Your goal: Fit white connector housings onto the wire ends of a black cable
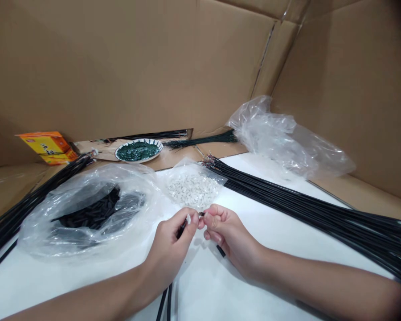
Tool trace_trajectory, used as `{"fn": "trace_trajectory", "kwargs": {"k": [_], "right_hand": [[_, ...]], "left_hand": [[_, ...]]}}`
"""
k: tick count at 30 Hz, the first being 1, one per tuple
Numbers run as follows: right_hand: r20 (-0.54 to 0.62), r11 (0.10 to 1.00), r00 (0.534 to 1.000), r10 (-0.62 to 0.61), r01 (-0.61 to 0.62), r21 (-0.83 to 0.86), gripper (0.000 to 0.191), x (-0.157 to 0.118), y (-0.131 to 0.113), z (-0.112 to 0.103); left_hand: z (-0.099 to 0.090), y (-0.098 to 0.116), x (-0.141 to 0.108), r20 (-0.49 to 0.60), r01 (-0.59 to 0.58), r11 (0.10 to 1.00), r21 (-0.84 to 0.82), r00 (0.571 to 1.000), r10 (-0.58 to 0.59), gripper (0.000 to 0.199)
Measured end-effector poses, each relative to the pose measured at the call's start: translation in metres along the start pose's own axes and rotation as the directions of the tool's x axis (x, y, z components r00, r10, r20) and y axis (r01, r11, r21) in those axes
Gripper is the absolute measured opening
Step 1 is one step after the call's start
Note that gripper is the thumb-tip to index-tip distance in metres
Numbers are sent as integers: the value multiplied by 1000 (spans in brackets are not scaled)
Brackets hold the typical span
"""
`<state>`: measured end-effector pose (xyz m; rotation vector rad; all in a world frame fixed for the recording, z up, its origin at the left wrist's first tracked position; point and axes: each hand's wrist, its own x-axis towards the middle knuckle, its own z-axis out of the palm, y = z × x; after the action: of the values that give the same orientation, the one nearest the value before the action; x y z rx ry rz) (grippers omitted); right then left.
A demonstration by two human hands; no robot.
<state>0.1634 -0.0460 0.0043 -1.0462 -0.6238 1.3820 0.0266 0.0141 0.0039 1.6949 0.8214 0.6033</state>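
My left hand [172, 240] is closed around a black cable [169, 303], which runs down out of view below the wrist. A small white connector [188, 219] sticks up at its thumb. My right hand [229, 232] meets it fingertip to fingertip, pinched at a small dark cable end [201, 214]; the fingers partly hide the contact. Under the right palm a short black tube [221, 251] pokes out; I cannot tell whether it is held or lying on the table. Just beyond the hands is a clear bag of small white pieces [194, 186].
Left of the hands, an open plastic bag [127, 236] contains black tube pieces [93, 209]. Bundled black cables [287, 203] stretch across the right; another bundle [16, 211] lies left. Behind are a plate [161, 145] of dark green bits, an orange-yellow packet [50, 147], crumpled plastic [280, 138] and cardboard walls [137, 62].
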Motion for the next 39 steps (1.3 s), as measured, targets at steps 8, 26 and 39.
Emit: {"fn": "trace_trajectory", "kwargs": {"k": [8,26,39], "right_hand": [[-3,1000,1000,0,0,0,42,-1,0,-1],[-16,993,998,-55,52,-108,38,4,-3,-5],[-13,988,996,-83,81,-129,40,5,-4,-6]], "left_hand": [[-1,-3,-1,6,-47,996,75,999,46,36],[0,-6,-1,10,-57,998,11,998,57,37],[-1,-5,0,2,-70,997,26,998,70,38]]}}
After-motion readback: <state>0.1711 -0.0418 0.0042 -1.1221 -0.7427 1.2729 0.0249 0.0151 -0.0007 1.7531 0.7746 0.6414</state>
